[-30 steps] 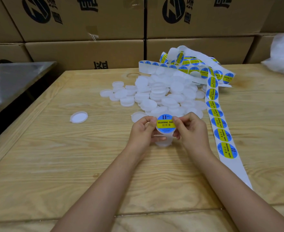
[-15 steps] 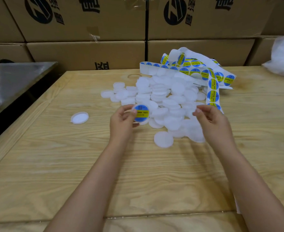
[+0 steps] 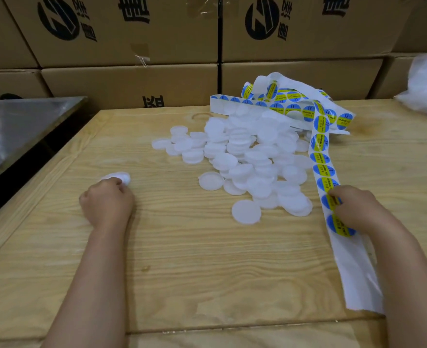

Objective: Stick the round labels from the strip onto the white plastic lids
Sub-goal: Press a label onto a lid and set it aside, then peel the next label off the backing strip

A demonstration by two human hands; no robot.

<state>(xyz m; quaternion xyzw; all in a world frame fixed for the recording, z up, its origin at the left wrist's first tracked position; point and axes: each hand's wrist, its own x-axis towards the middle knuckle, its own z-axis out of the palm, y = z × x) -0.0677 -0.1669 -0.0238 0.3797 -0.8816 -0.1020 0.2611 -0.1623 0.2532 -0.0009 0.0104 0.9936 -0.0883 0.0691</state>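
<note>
1. Head view: a person works at a wooden table [image 3: 182, 259] with a pile of white lids [image 3: 245, 156] at its centre.
2. Right of the pile, the strip [image 3: 321, 159] runs from a tangle behind the lids toward the near edge. The right hand [image 3: 353, 209] lies on it, its bent fingertips apparently pinching the edge of one label [image 3: 326, 200].
3. Well left of the pile, the left hand [image 3: 106, 199] is curled, knuckles up, against a blurred lone lid [image 3: 122, 176]. Whether it grips anything cannot be told.
4. Risks, as judged: with only one hand on the strip, the backing may lift with the label, so the sticker could crease, tear or fold onto itself. The right forearm lies along the strip's bare tail and could drag it into the pile.
5. Writing: the blue discs carry a yellow band reading "SOLDERING PASTE" under an "II"-like mark; the smaller characters are illegible. The boxes [image 3: 132, 79] behind the pile show a dark round logo and large cropped Chinese characters.
</note>
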